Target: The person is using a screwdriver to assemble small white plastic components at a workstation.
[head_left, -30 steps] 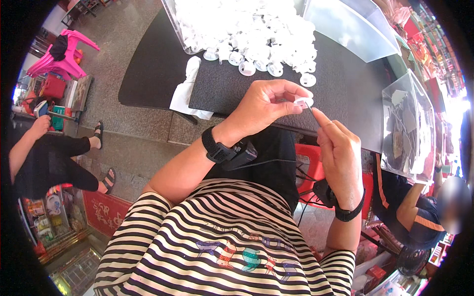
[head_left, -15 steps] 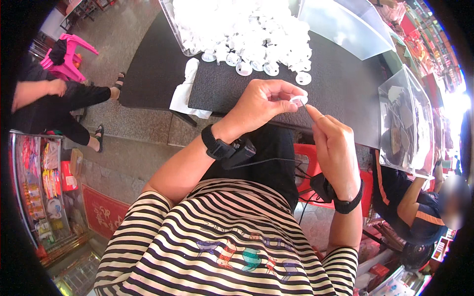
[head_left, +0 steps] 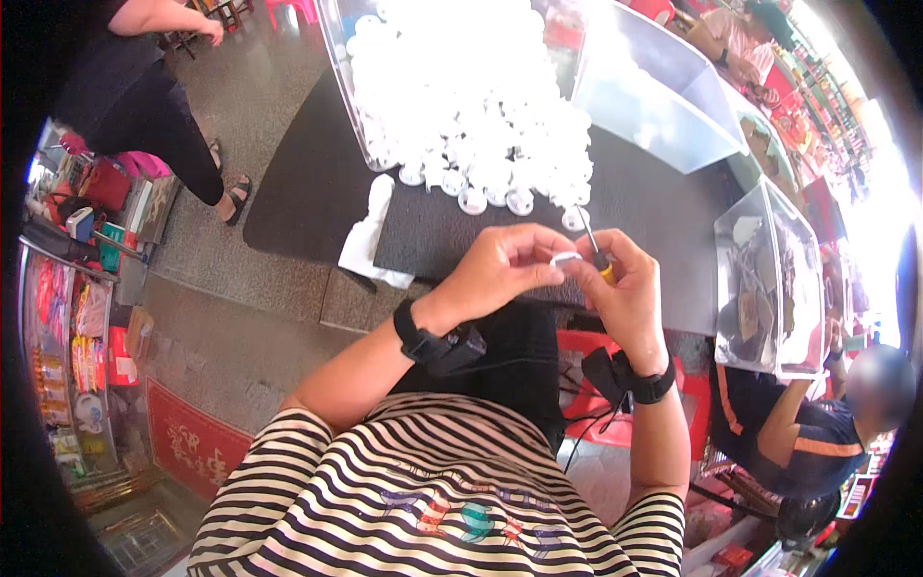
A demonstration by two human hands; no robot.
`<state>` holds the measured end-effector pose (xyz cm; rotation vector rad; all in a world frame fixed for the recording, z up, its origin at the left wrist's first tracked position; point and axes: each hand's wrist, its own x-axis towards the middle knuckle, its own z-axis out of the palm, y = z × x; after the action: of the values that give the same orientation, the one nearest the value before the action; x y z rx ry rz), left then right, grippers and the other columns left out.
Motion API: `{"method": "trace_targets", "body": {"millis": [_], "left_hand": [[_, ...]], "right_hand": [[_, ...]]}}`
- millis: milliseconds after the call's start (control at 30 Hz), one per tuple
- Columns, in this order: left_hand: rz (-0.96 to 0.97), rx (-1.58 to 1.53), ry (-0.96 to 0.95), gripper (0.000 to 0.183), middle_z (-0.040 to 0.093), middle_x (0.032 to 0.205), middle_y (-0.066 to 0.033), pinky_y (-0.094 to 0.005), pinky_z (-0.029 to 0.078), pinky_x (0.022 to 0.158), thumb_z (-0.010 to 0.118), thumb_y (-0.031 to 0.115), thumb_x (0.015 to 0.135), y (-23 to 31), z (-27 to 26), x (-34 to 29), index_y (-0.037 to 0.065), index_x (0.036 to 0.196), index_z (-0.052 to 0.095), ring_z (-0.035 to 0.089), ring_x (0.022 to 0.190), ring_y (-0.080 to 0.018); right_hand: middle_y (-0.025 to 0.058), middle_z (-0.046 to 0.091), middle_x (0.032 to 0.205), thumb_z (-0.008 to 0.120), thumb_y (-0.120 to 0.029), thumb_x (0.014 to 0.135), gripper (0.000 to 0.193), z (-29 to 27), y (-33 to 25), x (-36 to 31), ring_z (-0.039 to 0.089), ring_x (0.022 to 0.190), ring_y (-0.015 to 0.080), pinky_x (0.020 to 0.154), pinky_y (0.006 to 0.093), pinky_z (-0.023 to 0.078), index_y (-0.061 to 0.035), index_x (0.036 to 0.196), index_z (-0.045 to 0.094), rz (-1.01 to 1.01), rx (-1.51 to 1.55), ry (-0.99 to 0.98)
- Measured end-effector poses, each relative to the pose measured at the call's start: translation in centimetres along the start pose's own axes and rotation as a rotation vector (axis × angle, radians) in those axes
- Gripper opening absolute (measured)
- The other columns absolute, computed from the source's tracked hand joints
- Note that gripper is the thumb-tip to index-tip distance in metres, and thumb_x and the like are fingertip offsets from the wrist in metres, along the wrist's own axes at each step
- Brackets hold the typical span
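Note:
Over the table's near edge, my left hand (head_left: 500, 264) pinches a small white round plastic piece (head_left: 564, 258) between thumb and fingers. Close beside it, my right hand (head_left: 627, 287) is closed around a screwdriver (head_left: 603, 263) with a black and yellow handle, its thin metal shaft pointing away from me. The right thumb and fingertips also come up to the white piece; whether they touch it I cannot tell. Beyond both hands lies a large heap of similar white pieces (head_left: 481, 159), overexposed in its middle, with several loose discs along its near edge.
The dark table (head_left: 654, 192) carries a translucent bin (head_left: 663, 96) at the far right and a crumpled white cloth or paper (head_left: 363, 245) on the left. A clear box (head_left: 764, 288) with dark contents stands at right. One person (head_left: 144, 106) is at far left, another (head_left: 817, 423) at right.
My hands have come nearer to me and the screwdriver now points away, its handle showing. The person at left has stood up or moved forward. My view has shifted slightly.

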<state>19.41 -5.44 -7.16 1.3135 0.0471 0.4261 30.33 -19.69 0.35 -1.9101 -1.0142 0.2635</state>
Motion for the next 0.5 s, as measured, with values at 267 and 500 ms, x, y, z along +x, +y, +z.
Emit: {"method": "trace_targets", "body": {"millis": [267, 500], "left_hand": [[0.007, -0.153, -0.028, 0.054, 0.056, 0.135, -0.0119, -0.0296, 0.056, 0.086, 0.068, 0.001, 0.089, 0.6, -0.5, 0.0, 0.001, 0.139, 0.048, 0.067, 0.099, -0.0176], [-0.019, -0.193, 0.025, 0.05, 0.052, 0.141, -0.0105, -0.0309, 0.055, 0.088, 0.063, 0.003, 0.094, 0.4, -0.7, 0.2, 0.001, 0.141, 0.046, 0.065, 0.103, -0.0174]], "right_hand": [[0.0, 0.066, 0.073, 0.071, -0.023, 0.089, 0.02, -8.5, -4.2, 12.7, 0.05, 0.052, 0.003, 0.047, 0.0212, 0.037, -0.0047, 0.099, 0.071, -0.092, -0.062, 0.246], [0.0107, 0.067, 0.076, 0.074, -0.02, 0.08, 0.024, -7.4, 0.9, 15.5, 0.061, 0.064, 0.0161, 0.062, 0.0323, 0.049, -0.0037, 0.098, 0.071, -0.281, -0.396, 0.062]]}}
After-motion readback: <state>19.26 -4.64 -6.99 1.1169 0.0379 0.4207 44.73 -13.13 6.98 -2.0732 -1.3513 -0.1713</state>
